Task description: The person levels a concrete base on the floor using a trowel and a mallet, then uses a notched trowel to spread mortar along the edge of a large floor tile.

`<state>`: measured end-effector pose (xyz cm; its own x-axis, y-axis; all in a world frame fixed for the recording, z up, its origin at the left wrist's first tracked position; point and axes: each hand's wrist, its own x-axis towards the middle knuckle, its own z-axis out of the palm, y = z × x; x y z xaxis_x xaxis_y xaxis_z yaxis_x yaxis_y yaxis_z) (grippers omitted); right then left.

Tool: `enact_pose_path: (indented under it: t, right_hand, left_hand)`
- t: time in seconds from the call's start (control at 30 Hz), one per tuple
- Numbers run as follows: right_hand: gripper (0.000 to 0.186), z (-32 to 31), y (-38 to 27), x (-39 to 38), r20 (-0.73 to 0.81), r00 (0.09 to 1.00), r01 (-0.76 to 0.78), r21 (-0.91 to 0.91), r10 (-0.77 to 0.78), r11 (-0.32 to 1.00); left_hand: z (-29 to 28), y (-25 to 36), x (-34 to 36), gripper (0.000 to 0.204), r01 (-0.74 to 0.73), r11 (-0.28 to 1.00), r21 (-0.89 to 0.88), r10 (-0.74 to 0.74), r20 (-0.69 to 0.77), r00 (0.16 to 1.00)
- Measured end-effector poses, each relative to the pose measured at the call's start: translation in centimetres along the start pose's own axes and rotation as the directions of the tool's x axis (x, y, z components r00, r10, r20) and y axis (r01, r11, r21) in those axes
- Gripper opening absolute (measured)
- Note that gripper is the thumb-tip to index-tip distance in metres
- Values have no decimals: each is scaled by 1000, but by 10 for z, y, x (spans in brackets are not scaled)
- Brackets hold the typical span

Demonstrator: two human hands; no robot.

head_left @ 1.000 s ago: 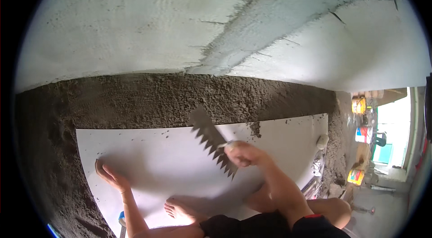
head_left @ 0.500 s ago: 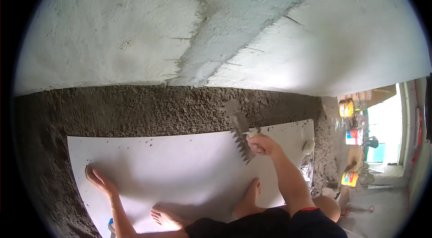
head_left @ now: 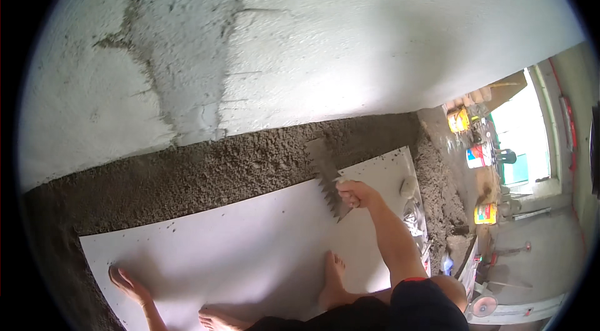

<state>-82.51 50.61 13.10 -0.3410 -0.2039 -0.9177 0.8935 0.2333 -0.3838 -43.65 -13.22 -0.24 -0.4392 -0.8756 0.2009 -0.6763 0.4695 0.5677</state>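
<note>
My right hand (head_left: 355,194) grips a notched trowel (head_left: 326,182) by its handle. The trowel's toothed edge faces left; its far end lies over rough grey mortar (head_left: 262,171) and its near end over a large white panel (head_left: 244,237). On the panel's left part rests my left hand (head_left: 130,284), fingers stretched out, holding nothing. My bare feet (head_left: 333,278) stand on the same panel, which bears scattered mortar crumbs.
Beyond the mortar strip rises a pale plastered wall (head_left: 350,50) with a patched band. A rounded pale object (head_left: 409,187) and crumpled clear plastic (head_left: 412,217) lie at the panel's right end. Farther right are several buckets (head_left: 479,156), a fan (head_left: 484,306) and a bright window (head_left: 519,131).
The whole view has turned, so the panel and wall edge now slope up to the right. My right hand keeps the trowel at the mortar's edge; my left hand still lies on the panel.
</note>
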Motion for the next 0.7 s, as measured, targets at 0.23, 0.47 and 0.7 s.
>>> enact_pose_path:
  t: [0.23, 0.47, 0.7]
  right_hand:
    - [27, -93, 22, -19, -246, 941, 242, 11, -232, 970]
    - [40, -154, 48, 2, -715, 677, 584, 377, -175, 719]
    - [38, -103, -2, 26, -588, 768, 426, 169, -256, 889]
  left_hand:
    - [6, -8, -3, 58, -72, 980, 186, 65, 42, 997]
    - [5, -2, -13, 59, -182, 923, 340, 157, 100, 983]
    - [2, 13, -16, 64, -183, 922, 341, 143, 139, 980]
